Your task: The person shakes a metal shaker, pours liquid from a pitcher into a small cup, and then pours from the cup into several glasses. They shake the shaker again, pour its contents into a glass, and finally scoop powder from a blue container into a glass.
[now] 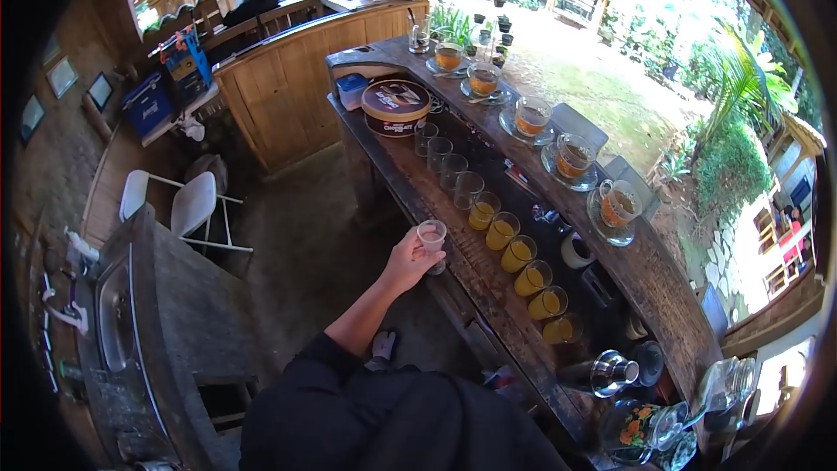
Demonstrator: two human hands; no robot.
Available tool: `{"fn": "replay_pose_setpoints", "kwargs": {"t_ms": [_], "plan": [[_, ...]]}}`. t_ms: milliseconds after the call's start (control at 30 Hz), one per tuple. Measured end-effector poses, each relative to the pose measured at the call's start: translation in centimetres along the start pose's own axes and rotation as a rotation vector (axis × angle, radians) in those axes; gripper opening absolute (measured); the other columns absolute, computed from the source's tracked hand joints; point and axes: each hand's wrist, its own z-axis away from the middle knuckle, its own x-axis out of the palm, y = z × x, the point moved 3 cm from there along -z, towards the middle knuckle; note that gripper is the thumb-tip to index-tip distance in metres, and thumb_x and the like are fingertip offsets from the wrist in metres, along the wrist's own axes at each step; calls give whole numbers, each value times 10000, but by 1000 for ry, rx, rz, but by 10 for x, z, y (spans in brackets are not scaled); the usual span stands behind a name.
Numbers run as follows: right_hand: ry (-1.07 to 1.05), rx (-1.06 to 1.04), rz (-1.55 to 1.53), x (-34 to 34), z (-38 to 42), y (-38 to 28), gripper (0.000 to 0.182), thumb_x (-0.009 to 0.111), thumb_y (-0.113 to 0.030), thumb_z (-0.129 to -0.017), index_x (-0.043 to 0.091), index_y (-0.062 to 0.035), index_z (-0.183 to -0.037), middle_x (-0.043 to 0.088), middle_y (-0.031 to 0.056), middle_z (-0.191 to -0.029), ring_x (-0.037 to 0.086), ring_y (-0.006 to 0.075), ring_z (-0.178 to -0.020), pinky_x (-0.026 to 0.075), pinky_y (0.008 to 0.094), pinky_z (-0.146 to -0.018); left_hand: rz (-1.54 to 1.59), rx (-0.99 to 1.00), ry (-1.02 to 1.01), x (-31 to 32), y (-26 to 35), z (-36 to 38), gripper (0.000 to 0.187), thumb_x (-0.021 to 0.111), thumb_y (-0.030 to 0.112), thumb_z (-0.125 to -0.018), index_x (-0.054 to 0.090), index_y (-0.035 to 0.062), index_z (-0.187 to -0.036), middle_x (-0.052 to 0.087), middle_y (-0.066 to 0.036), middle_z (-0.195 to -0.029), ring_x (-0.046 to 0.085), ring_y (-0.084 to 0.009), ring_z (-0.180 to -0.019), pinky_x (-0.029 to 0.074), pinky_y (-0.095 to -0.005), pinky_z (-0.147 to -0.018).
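Note:
My left hand (408, 260) is closed around a small clear cup (432, 231), held upright by the front edge of the dark wooden counter (449, 231). The cup looks close to empty, though my fingers cover part of it. On the counter just beyond stands a slanting row of glasses. Those nearer to me hold yellow-orange drink, such as the yellow-filled glass (501, 234). Farther along, clear glasses such as the clear glass (468, 190) show no drink. My right hand is out of view.
On the raised ledge stand several glass cups of amber tea (574, 161) on saucers. A round brown tub (395, 109) sits at the far end. Nearer right are a metal shaker (610, 373) and a flowered glass jar (641, 427). A white folding chair (193, 205) and a sink (113, 314) are at left.

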Motion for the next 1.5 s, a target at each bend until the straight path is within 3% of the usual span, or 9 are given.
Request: {"fn": "replay_pose_setpoints", "kwargs": {"t_ms": [167,467,567,733,800,1000,1300,1433,1500], "plan": [[86,-46,99,-47,-5,-9,371,488,-377,-828,521,-90,-1061,576,136,-970,548,305,-846,444,440,-741,-124,50,-12,-8,-17,-35,329,674,44,-785,460,28,-1034,617,-86,-990,605,-119,-900,487,-260,-785],[270,-132,258,-128,-27,-31,378,474,-391,-858,520,-87,-1077,578,141,-970,549,311,-847,442,438,-749,-628,66,-217,10,-3,-106,359,677,106,-756,498,41,-1060,648,-116,-797,642,-186,-743,492,-317,-673],[314,-130,331,-139,-31,-33,406,447,-423,-887,545,-68,-1059,590,152,-935,550,320,-825,442,433,-741,-750,157,-265,12,-3,-120,406,658,97,-760,498,37,-1128,647,-158,-862,643,-295,-839,482,-354,-730],[326,-139,283,-137,-21,-45,381,466,-395,-896,538,-59,-1062,593,147,-927,552,310,-803,455,422,-714,-837,204,-298,13,4,-135,420,656,95,-748,513,47,-1140,652,-169,-875,640,-311,-855,489,-342,-731],[285,-207,211,-137,-26,-38,378,471,-389,-896,540,-52,-1054,593,145,-927,552,308,-798,456,413,-713,-992,227,-297,13,10,-138,374,622,130,-761,540,84,-1122,649,-150,-894,622,-323,-882,473,-439,-755],[258,-183,208,-142,-36,-20,412,468,-418,-889,545,-43,-1040,593,150,-936,554,306,-810,455,408,-722,-1415,226,-366,30,28,-139,368,550,111,-788,544,154,-1153,625,-101,-1021,563,-321,-995,368,-555,-837],[253,-54,205,-129,-6,-59,407,452,-405,-888,550,-39,-1036,593,152,-944,552,303,-822,451,404,-736,-1691,470,-382,46,34,-139,386,530,97,-786,558,156,-1166,604,-46,-1021,516,-264,-1004,310,-454,-869],[252,-91,220,-138,-29,-30,395,457,-392,-884,553,-39,-1032,593,152,-933,552,307,-818,449,407,-735,-1767,562,-392,53,34,-142,353,518,110,-797,583,145,-1142,610,-30,-1007,514,-244,-1001,302,-430,-872],[248,-168,262,-140,-36,-23,384,458,-382,-882,554,-41,-1030,594,150,-920,553,309,-818,449,406,-731,-1784,713,-383,57,34,-142,214,525,154,-812,638,136,-994,619,-30,-930,517,-240,-994,306,-423,-897]]}}
